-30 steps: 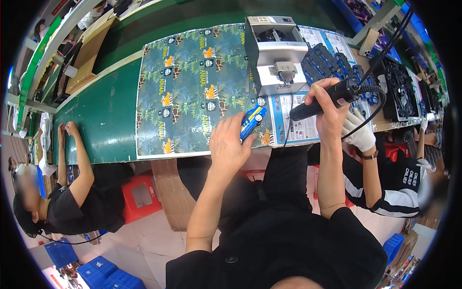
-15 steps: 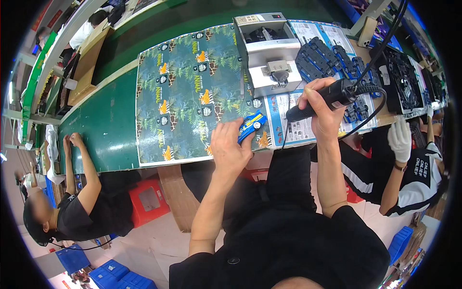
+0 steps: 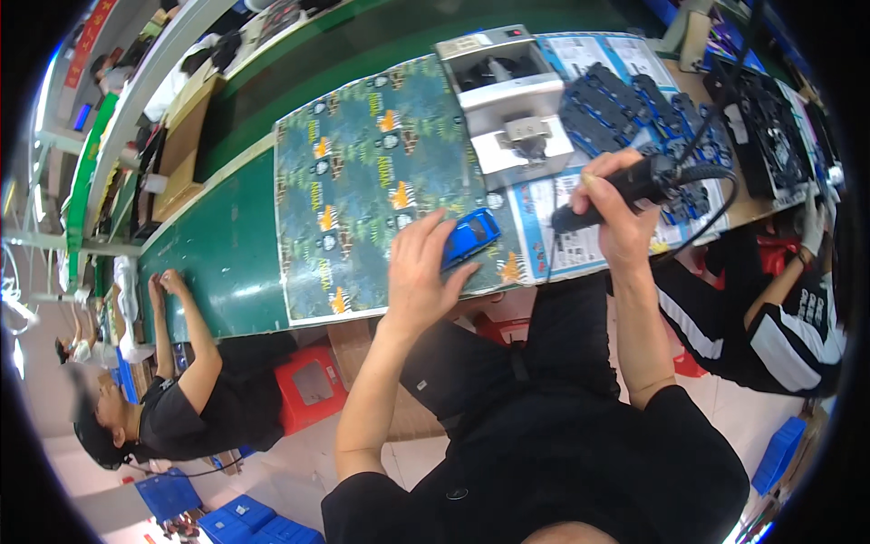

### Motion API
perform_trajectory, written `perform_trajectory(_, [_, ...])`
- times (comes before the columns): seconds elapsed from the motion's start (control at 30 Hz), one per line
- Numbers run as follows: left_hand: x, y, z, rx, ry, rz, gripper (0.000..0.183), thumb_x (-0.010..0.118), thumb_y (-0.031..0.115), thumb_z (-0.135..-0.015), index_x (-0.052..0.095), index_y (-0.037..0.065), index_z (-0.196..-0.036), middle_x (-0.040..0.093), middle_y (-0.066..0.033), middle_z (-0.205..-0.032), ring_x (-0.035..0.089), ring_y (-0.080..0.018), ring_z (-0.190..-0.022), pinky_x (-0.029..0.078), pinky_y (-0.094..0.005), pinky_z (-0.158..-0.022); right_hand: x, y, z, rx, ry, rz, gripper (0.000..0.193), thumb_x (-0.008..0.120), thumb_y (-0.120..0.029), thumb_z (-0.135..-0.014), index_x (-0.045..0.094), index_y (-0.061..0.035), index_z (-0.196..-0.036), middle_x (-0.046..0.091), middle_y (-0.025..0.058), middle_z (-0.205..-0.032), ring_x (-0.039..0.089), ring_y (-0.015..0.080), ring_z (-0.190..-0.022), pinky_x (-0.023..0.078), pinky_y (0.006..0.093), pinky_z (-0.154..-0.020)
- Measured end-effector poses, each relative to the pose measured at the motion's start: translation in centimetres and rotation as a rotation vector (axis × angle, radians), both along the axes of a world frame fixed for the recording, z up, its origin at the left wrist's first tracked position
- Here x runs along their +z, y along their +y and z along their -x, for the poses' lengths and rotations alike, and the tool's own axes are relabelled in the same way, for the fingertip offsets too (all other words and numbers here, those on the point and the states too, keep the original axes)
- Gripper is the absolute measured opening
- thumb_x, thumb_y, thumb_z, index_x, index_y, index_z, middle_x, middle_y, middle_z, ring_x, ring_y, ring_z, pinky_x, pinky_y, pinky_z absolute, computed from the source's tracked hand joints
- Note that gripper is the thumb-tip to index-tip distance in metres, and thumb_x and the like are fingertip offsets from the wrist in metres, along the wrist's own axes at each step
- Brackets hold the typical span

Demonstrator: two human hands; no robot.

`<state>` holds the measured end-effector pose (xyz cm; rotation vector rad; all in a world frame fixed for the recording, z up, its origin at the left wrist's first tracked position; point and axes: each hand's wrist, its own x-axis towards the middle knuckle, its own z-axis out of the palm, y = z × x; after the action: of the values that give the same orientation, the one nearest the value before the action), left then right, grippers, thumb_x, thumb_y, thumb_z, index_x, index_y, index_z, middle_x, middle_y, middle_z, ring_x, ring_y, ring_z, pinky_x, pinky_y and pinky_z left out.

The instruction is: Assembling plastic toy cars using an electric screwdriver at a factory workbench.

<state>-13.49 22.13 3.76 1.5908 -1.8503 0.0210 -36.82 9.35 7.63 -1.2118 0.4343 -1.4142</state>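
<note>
On the patterned mat lies a blue toy car point(image 3: 472, 235), its roof and windows showing. My left hand point(image 3: 419, 267) is beside its left end, fingertips against it and the thumb spread apart, so the hand is open. My right hand point(image 3: 619, 204) is wrapped round a black corded electric screwdriver point(image 3: 645, 184), tilted with its front end pointing left, above the printed sheets. No screw can be made out at its tip, which is blurred. Behind the hands stands a grey metal screw feeder point(image 3: 513, 113).
Several dark car chassis parts point(image 3: 603, 109) lie right of the feeder, beside a black tray point(image 3: 768, 136) of parts. The animal-print mat point(image 3: 353, 181) covers the green bench point(image 3: 213, 245). A person in black point(image 3: 181, 408) sits at left; a gloved co-worker point(image 3: 797, 317) is at right.
The toy car has turned from its side, where a wheel showed, to roof up. My left thumb has spread away from it. The whole view has shifted slightly; the screwdriver stays in my right hand.
</note>
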Motion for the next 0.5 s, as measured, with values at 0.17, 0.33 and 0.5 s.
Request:
perform_trajectory(0.17, [1.3,-2.6,-0.4,-0.146,-0.056,-0.169,0.052,0.078,0.015,-0.073,0.059,0.007,-0.121,0.063,-0.0103,-0.118,0.057,-0.0313,-0.111,0.039,-0.0477,-0.102,0.1,0.1,0.8,-0.084,0.057,-0.027,0.013,0.067,0.0,-0.086,0.056,-0.0022,-0.093,0.06,0.0079,-0.079,0.058,0.0146,-0.063,0.048,0.0272,-0.061])
perform_trajectory(0.33, [3.3,-1.5,-5.9,-0.103,-0.237,-0.301,0.047,0.077,0.012,-0.073,0.063,0.011,-0.117,0.066,-0.0058,-0.114,0.057,-0.0276,-0.114,0.038,-0.049,-0.104,0.2,0.0,0.7,-0.078,0.064,-0.031,0.013,0.063,-0.003,-0.089,0.05,-0.002,-0.093,0.056,0.0099,-0.08,0.056,0.0157,-0.062,0.047,0.0287,-0.063])
perform_trajectory(0.5, [5.7,5.5,-18.0,0.382,-0.448,-0.335,0.07,0.086,0.015,-0.063,0.06,0.012,-0.127,0.048,-0.0196,-0.141,0.047,-0.037,-0.128,0.036,-0.0478,-0.106,0.1,0.1,0.6,-0.05,0.054,-0.012,0.013,0.062,-0.005,-0.09,0.05,-0.0026,-0.093,0.055,0.0101,-0.08,0.054,0.0153,-0.061,0.047,0.0285,-0.063])
